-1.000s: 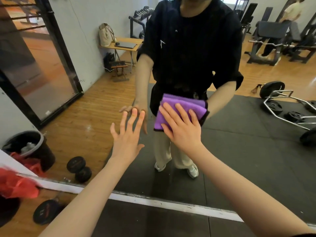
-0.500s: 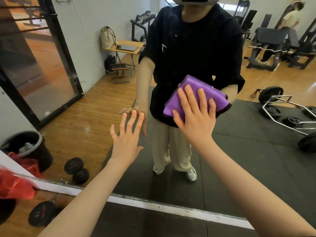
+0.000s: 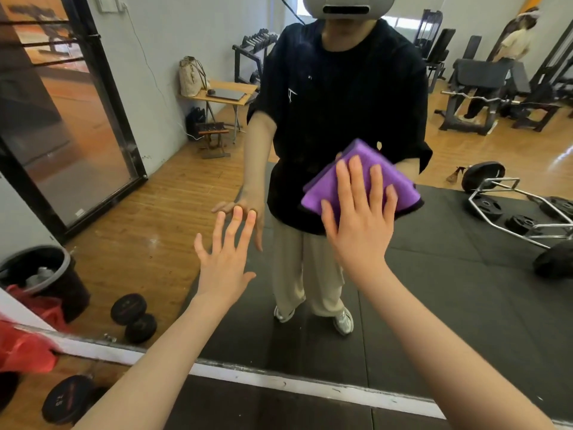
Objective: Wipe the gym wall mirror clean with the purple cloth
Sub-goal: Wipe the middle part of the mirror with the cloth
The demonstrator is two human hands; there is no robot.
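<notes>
The wall mirror [image 3: 449, 290] fills most of the view and reflects a person in a black shirt with a headset. My right hand [image 3: 361, 221] lies flat, fingers straight and spread, pressing the folded purple cloth [image 3: 322, 189] against the glass at about waist height of the reflection. My left hand [image 3: 224, 256] is spread flat with its fingertips touching the mirror, left of the cloth and lower. Part of the cloth is hidden under my right palm.
A white strip [image 3: 279, 381] runs along the mirror's bottom edge above the black floor mat. A dumbbell [image 3: 65, 401] and something red [image 3: 21, 346] lie at the lower left. In the reflection I see a bin [image 3: 46, 274], weight plates and benches.
My right hand has slid the cloth up and to the right across the glass, and the cloth has turned. My left hand has stayed on the mirror in the same place.
</notes>
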